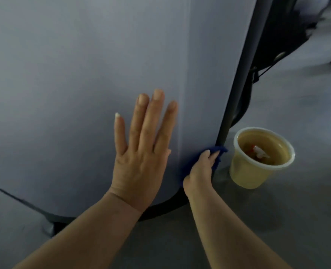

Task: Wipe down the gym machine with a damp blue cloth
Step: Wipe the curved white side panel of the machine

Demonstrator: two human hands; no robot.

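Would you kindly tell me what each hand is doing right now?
Left hand: open, flat against the grey machine panel.
Right hand: holding the blue cloth against the panel's edge.

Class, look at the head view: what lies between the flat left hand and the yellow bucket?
The right hand, gripping the blue cloth against the dark upright post at the grey panel's edge, lies between the left hand and the yellow bucket.
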